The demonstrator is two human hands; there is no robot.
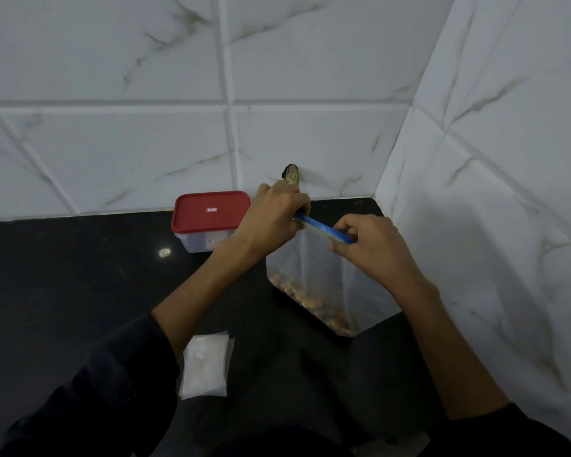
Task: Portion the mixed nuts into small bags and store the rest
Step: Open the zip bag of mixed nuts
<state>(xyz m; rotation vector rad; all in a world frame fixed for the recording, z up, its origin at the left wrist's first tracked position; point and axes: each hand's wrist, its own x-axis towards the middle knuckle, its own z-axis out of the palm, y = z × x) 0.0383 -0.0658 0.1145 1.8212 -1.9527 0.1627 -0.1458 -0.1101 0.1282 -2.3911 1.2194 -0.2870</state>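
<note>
A large clear zip bag (320, 268) with a blue zip strip stands on the black counter, mixed nuts (310, 300) lying along its bottom. My left hand (274, 216) pinches the left end of the blue strip. At the strip's right end, my right hand (370, 247) grips it with fingers and thumb. A small stack of empty clear bags (206, 366) lies flat on the counter near my left forearm. Behind my left hand stands a clear plastic container with a red lid (210, 212), closed.
The black counter (63, 291) ends at white marble-look tiled walls behind and to the right, forming a corner (378, 196). A small dark hole or fitting (290, 171) shows in the back wall just above my left hand.
</note>
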